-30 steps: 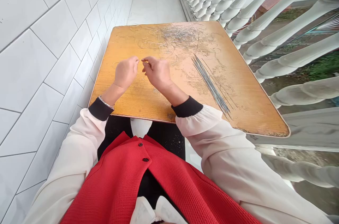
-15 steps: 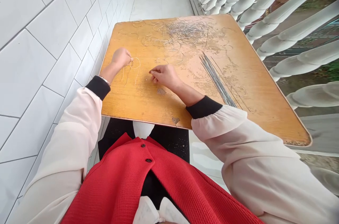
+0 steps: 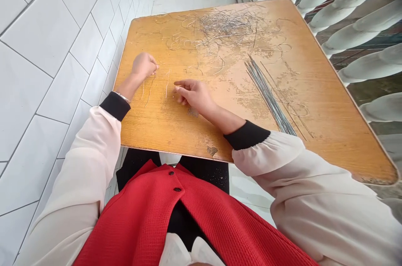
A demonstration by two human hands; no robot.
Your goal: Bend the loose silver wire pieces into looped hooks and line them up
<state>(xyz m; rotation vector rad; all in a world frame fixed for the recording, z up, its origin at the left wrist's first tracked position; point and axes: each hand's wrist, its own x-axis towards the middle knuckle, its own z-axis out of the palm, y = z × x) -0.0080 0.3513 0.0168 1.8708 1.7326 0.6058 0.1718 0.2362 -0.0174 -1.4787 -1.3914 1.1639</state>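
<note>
My left hand (image 3: 145, 65) is closed in a pinch above the left part of the table, with thin wire at its fingertips. Below it run fine pale strands (image 3: 150, 90); whether they are joined to the held piece I cannot tell. A lighter strand (image 3: 167, 86) stretches between my two hands, slightly blurred. My right hand (image 3: 192, 93) rests low over the tabletop, thumb and forefinger slightly apart, other fingers loosely curled. Nothing shows plainly between them. Right of this hand lies a bundle of straight grey wires (image 3: 269, 96).
A tangled heap of wire pieces (image 3: 228, 23) covers the far part of the worn wooden table (image 3: 188, 132). Loose curled wires (image 3: 216, 65) lie nearer. A white tiled wall (image 3: 56, 31) borders the left side, and white balusters (image 3: 361, 31) line the right.
The looped strand under my left hand has straightened out, and a pale piece now lies closer to my right hand. My right thumb and forefinger have parted slightly. The view has shifted a little.
</note>
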